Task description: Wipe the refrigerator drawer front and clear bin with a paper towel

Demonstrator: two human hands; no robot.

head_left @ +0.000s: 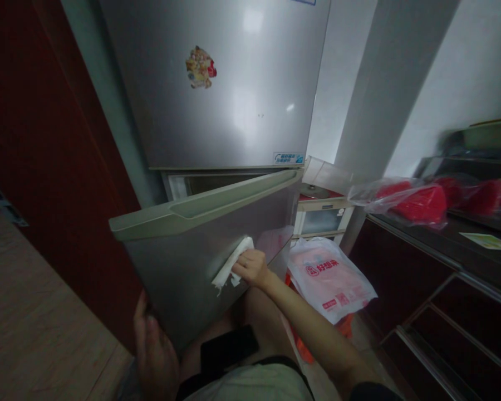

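My right hand [251, 267] is closed on a white tissue [234, 262], pressed against the outer face of the lower refrigerator door [179, 278]. That door stands ajar, with a dark gap showing behind its pale green top edge. At the door's left edge is my left hand [155, 345], its fingers stretched out along the side and holding nothing I can see. Above is the closed silver upper door [242, 83], bearing a colourful sticker. A dark, flat rectangular object [229, 350] lies on my lap.
To the right, a white plastic bag [334, 278] with red print rests on an orange stool [304, 348]. Red items in clear plastic [421, 200] sit on the dark counter [451, 239]. A dark red wooden door [62, 167] stands on the left. Behind is a small white cabinet [323, 217].
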